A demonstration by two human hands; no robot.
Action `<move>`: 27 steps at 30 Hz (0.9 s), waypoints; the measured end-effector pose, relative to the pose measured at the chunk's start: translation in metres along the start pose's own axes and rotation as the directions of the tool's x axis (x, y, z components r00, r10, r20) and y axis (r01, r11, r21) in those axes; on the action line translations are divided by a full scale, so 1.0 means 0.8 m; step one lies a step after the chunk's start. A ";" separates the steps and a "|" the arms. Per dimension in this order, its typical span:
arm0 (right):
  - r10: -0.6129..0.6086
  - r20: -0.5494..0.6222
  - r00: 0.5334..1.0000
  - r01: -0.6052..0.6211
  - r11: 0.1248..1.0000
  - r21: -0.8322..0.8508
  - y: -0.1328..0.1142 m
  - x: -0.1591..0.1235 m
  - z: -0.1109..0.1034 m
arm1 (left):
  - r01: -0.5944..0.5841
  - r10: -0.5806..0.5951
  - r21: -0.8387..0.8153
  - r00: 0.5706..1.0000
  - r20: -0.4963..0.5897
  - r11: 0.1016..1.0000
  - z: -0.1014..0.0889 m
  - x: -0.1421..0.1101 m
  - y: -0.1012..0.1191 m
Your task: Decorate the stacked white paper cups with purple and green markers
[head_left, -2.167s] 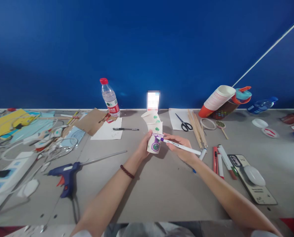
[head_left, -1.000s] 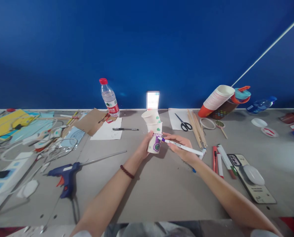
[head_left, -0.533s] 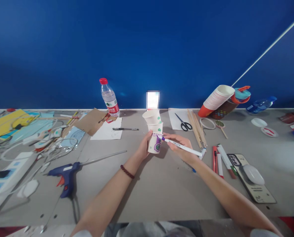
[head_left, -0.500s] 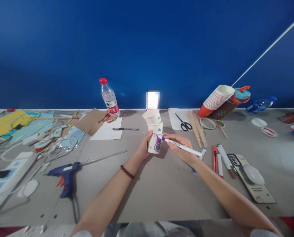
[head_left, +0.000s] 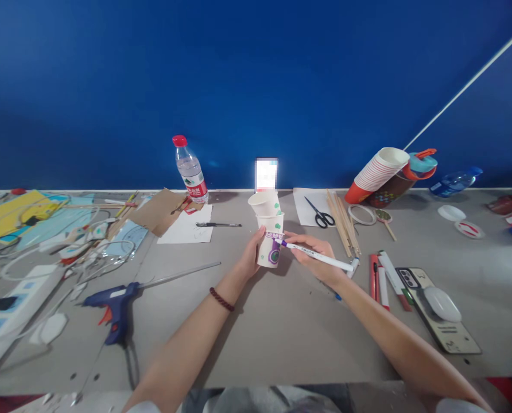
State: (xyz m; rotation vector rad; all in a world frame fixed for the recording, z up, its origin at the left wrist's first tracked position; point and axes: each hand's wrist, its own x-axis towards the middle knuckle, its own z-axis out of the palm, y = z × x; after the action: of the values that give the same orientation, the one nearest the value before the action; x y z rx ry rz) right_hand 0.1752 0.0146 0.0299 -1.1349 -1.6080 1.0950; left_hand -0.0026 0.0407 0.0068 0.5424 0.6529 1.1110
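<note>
My left hand (head_left: 252, 254) is wrapped round a white paper cup (head_left: 270, 244) that stands on the grey table (head_left: 282, 327). The cup bears purple marks and green dots. A second white cup (head_left: 263, 203) sits tilted on top of it. My right hand (head_left: 314, 255) pinches a white marker (head_left: 320, 257), and its purple tip touches the cup's right side just under the rim.
A blue glue gun (head_left: 116, 304) lies at the left with cables and a power strip (head_left: 10, 312). Behind are a water bottle (head_left: 190, 170), a black pen (head_left: 218, 225), scissors (head_left: 320, 217) and wooden sticks (head_left: 344, 226). Stacked cups (head_left: 379, 172), markers (head_left: 385, 278) and a phone (head_left: 437, 312) lie right.
The marker tip has shifted slightly along the purple band on the cup. The top cup has tilted a little to another angle. My left hand keeps its grip.
</note>
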 end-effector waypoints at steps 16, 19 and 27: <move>-0.013 0.025 1.000 0.013 1.000 -0.005 0.004 -0.001 0.000 | 0.003 -0.003 -0.025 1.000 -0.020 1.000 -0.002 0.002 -0.002; -0.007 0.014 1.000 0.007 1.000 -0.002 0.004 -0.001 0.001 | 0.011 -0.012 -0.040 1.000 -0.015 0.999 -0.003 0.002 -0.002; 0.003 -0.018 1.000 -0.002 1.000 0.024 0.007 0.001 0.003 | 0.029 -0.030 -0.027 0.999 -0.031 0.999 -0.004 0.004 -0.003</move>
State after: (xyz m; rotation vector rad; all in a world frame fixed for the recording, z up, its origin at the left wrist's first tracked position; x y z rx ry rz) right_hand 0.1741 0.0159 0.0241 -1.1284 -1.5763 1.0999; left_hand -0.0024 0.0430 0.0025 0.4921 0.6703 1.1012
